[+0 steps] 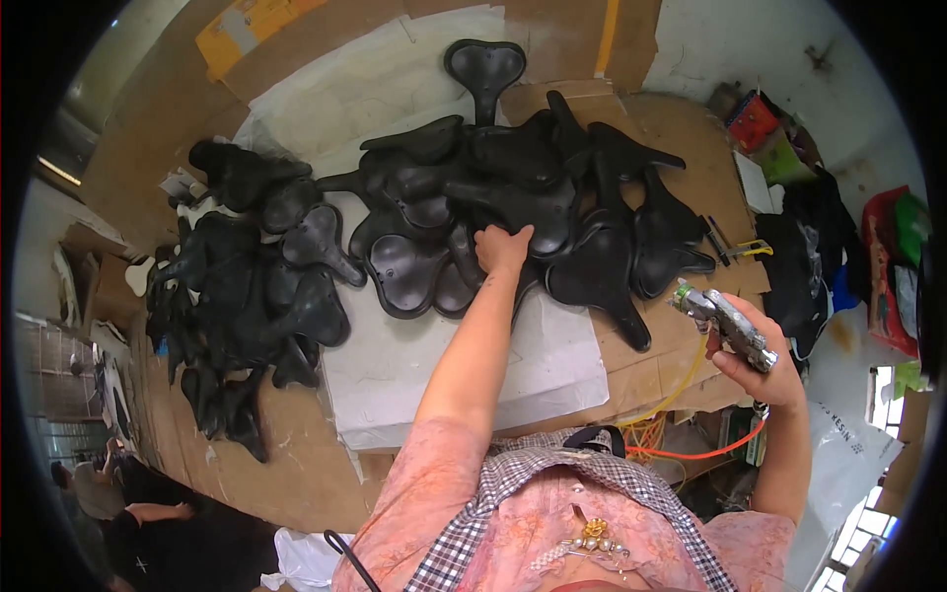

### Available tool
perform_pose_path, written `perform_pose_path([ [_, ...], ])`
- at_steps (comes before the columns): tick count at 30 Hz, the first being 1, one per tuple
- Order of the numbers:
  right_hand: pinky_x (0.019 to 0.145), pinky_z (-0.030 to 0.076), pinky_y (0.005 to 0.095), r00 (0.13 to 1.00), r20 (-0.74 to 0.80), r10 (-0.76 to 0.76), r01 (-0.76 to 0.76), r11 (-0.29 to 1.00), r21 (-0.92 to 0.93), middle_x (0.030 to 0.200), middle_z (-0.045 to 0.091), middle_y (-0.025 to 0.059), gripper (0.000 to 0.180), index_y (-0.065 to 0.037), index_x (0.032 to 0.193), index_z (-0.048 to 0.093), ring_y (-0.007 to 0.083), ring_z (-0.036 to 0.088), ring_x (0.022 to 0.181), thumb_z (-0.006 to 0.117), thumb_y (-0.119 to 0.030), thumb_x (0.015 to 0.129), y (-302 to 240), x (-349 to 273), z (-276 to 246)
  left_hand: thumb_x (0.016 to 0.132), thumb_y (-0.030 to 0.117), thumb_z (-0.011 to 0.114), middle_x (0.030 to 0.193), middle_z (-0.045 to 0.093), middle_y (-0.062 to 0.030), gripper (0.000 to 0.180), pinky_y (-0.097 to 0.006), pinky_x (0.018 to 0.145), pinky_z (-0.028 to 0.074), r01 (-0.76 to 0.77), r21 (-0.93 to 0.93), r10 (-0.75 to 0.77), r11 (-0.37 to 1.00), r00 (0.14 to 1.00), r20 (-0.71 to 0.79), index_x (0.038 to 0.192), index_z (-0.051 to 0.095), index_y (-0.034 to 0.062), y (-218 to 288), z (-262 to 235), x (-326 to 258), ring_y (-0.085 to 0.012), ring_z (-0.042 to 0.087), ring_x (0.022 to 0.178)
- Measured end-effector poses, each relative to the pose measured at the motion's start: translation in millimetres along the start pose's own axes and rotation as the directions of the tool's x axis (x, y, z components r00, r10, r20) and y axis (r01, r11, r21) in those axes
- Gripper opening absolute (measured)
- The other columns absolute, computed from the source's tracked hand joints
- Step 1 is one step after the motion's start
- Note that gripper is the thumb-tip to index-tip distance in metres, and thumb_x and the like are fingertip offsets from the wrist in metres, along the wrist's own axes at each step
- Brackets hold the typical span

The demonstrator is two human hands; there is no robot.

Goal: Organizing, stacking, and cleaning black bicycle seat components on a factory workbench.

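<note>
Black bicycle saddles (513, 153) lie in a loose, overlapping heap on the worktable. My left hand (503, 249) reaches into the middle of the heap, its fingers curled onto the edge of a saddle (538, 202); their tips are partly hidden. To the right of the heap, my right hand (764, 360) is wrapped round a worn metal pneumatic staple gun (725, 326), held above the table's near right edge. An orange-red air hose (715, 449) runs to the base of that hand.
A second heap of black saddles (247, 276) covers the table's left side. White sheeting (464, 380) and brown cardboard (266, 503) line the tabletop. Small tools (735, 247) and dark cloth (799, 276) lie at the right. Another person (99, 488) is at far lower left.
</note>
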State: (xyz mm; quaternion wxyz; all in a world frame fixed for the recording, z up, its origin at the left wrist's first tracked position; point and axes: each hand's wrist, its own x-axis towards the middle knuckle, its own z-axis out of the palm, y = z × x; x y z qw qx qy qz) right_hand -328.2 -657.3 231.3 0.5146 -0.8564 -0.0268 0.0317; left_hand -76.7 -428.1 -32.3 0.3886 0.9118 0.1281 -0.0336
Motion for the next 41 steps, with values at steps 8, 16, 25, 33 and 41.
perform_pose_path([
  [8, 0.071, 0.047, 0.0253, 0.997, 0.073, 0.025, -0.022, 0.999, -0.044, 0.09, 0.061, 0.0058, 0.059, 0.001, 0.129, 0.046, 0.0121, 0.057, 0.075, 0.069, -0.007, 0.076, -11, -13, 10, 0.074, 0.006, 0.071, 0.083, 0.06, -0.0083, 0.035, -0.029, 0.069, 0.049, 0.256, -0.771, 0.0, 0.584, 0.949, 0.315, 0.102, 0.052, -0.0012, -51, -54, 6, -0.0158, 0.059, 0.078],
  [16, 0.068, 0.05, 0.0283, 0.986, 0.038, -0.159, 0.156, 0.985, 0.077, 0.087, 0.061, 0.0081, 0.061, 0.001, 0.129, 0.046, 0.0143, 0.06, 0.073, 0.068, -0.004, 0.073, -38, 17, 45, 0.081, -0.004, 0.063, 0.102, 0.062, -0.0113, 0.038, -0.027, 0.081, 0.048, 0.238, -0.892, 0.018, 0.384, 0.964, 0.265, 0.114, 0.045, -0.0021, -105, -110, -17, -0.0168, 0.06, 0.09],
  [25, 0.071, 0.049, 0.025, 0.972, 0.162, -0.169, 0.154, 0.983, 0.101, 0.087, 0.063, 0.005, 0.056, 0.001, 0.126, 0.05, 0.0118, 0.061, 0.077, 0.071, -0.005, 0.074, -34, 2, 49, 0.092, 0.028, 0.054, 0.091, 0.054, -0.0015, 0.02, -0.024, 0.08, 0.04, -0.128, -0.951, -0.25, -0.28, 0.967, -0.056, 0.093, 0.053, 0.0085, -133, -238, -10, -0.014, 0.051, 0.086],
  [33, 0.07, 0.049, 0.0254, 0.976, 0.216, -0.035, -0.007, 0.982, 0.188, 0.088, 0.062, 0.0059, 0.059, 0.0, 0.13, 0.045, 0.0122, 0.06, 0.079, 0.069, -0.004, 0.077, -23, -1, 76, 0.072, 0.008, 0.07, 0.083, 0.064, -0.0067, 0.027, -0.034, 0.052, 0.047, 0.373, -0.654, -0.333, 0.658, 0.923, 0.191, 0.097, 0.061, 0.0024, -192, -143, -2, -0.0174, 0.06, 0.068],
  [41, 0.074, 0.05, 0.0268, 0.916, 0.396, -0.065, 0.056, 0.998, 0.034, 0.088, 0.062, 0.0049, 0.062, -0.005, 0.132, 0.046, 0.0153, 0.061, 0.078, 0.072, -0.006, 0.075, -30, 11, 78, 0.076, 0.008, 0.069, 0.096, 0.067, -0.0093, 0.036, -0.028, 0.08, 0.049, 0.084, -0.754, 0.045, 0.651, 0.988, 0.149, 0.109, 0.061, -0.0021, -209, -302, 0, -0.0174, 0.063, 0.084],
])
